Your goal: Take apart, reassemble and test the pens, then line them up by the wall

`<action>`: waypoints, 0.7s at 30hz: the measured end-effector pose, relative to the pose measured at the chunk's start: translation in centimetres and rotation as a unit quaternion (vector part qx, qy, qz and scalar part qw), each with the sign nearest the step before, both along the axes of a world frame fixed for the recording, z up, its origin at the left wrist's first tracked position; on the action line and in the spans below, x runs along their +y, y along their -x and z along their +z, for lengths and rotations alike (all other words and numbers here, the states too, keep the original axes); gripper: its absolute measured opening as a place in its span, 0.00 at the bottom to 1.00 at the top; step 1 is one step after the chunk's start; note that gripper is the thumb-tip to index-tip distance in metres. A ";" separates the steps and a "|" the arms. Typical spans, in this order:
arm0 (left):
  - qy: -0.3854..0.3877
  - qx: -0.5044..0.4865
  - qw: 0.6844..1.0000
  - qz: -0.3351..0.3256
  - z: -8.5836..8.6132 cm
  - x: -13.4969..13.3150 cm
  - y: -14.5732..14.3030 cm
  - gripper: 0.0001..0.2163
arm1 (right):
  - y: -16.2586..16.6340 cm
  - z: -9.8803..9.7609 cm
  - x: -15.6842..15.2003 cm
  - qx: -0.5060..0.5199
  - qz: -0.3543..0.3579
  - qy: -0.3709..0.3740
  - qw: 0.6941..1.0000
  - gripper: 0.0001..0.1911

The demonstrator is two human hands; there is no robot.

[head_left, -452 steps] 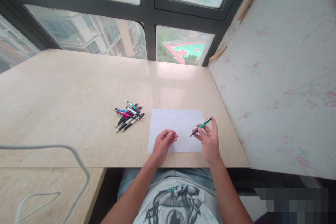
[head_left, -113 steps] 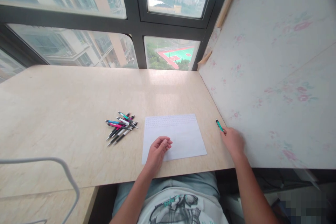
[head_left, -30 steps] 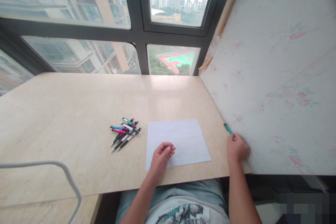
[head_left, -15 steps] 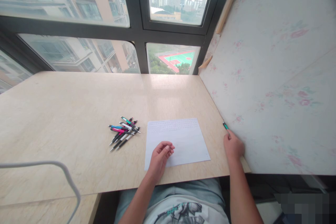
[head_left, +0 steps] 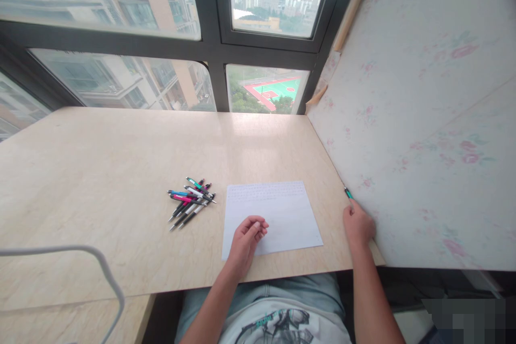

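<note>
A white sheet of paper [head_left: 278,212] with faint writing along its top lies near the front edge of the beige desk [head_left: 121,161]. My left hand [head_left: 246,237] rests on the paper's lower left part, fingers curled, with nothing in them. My right hand [head_left: 358,226] sits at the desk's right edge against the wall, closed round a green pen [head_left: 348,193] whose tip pokes out past the fingers along the wall's foot. A heap of several pens [head_left: 190,196] in black, pink, blue and green lies left of the paper.
A floral-papered wall [head_left: 423,118] bounds the desk on the right. Dark-framed windows [head_left: 217,48] run along the back. A white wire loop [head_left: 80,258] hangs over the front left, where a lower shelf [head_left: 68,322] shows.
My right hand has slid a little forward along the wall over the green pen, so less of the pen shows. My left hand has stayed on the paper.
</note>
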State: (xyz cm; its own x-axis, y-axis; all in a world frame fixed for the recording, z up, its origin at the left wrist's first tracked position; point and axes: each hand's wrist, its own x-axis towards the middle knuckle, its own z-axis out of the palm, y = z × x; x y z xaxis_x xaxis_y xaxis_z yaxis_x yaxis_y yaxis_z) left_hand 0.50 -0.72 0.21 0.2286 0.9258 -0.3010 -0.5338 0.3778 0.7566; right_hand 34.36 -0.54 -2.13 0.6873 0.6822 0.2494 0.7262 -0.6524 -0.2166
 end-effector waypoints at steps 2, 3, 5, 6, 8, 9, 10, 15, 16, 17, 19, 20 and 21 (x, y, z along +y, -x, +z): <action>-0.001 0.000 1.000 0.003 0.1 -0.1 0.0 0.07 | -0.1 -0.3 -0.2 0.001 0.013 -0.060 0.998 0.21; -0.002 -0.001 1.000 0.003 0.2 -0.1 0.0 0.08 | 0.1 -0.5 -0.3 0.003 0.016 -0.091 0.996 0.21; -0.002 -0.007 1.000 0.003 0.3 -0.3 0.0 0.08 | 0.7 -0.8 -0.4 0.018 0.023 -0.143 0.989 0.22; -0.001 -0.014 1.000 0.002 0.4 -0.3 0.0 0.09 | 1.3 -0.8 -0.4 0.036 0.034 -0.159 0.986 0.22; 0.002 -0.029 1.000 0.006 0.8 -0.4 0.2 0.09 | 2.8 -0.8 -0.4 0.090 0.074 -0.176 0.978 0.21; 0.003 -0.033 0.999 0.007 1.0 -0.5 0.4 0.08 | 3.7 -0.8 -0.4 0.122 0.100 -0.177 0.971 0.21; 0.001 -0.031 0.999 0.008 1.3 -0.4 0.8 0.08 | 4.6 -0.7 -0.4 0.151 0.122 -0.178 0.965 0.21; -0.083 0.132 0.986 0.059 3.1 0.7 5.0 0.08 | 7.1 -0.7 -0.2 0.231 0.144 -0.196 0.942 0.22; -0.100 0.205 0.971 0.076 3.3 1.0 6.3 0.09 | 7.1 -0.7 -0.2 0.238 0.141 -0.199 0.940 0.23; -0.113 0.282 0.949 0.085 3.4 1.4 7.7 0.09 | 7.0 -0.7 -0.3 0.245 0.139 -0.202 0.938 0.23; -0.131 0.421 0.891 0.111 3.4 2.1 10.4 0.09 | 6.8 -0.8 -0.3 0.257 0.133 -0.206 0.935 0.23; -0.140 0.490 0.852 0.122 3.3 2.4 11.7 0.10 | 6.6 -0.8 -0.3 0.262 0.131 -0.206 0.934 0.23; -0.151 0.560 0.804 0.130 3.3 2.7 12.8 0.10 | 6.5 -0.8 -0.3 0.266 0.132 -0.207 0.932 0.23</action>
State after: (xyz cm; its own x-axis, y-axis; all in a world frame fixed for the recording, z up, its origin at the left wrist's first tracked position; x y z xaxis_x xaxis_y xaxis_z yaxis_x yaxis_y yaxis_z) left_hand -12.30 1.95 3.48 -0.2420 0.9682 0.0633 0.5145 0.0728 0.8544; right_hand 27.82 -0.86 -2.97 0.6111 0.7658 0.2000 0.5675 -0.2477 -0.7853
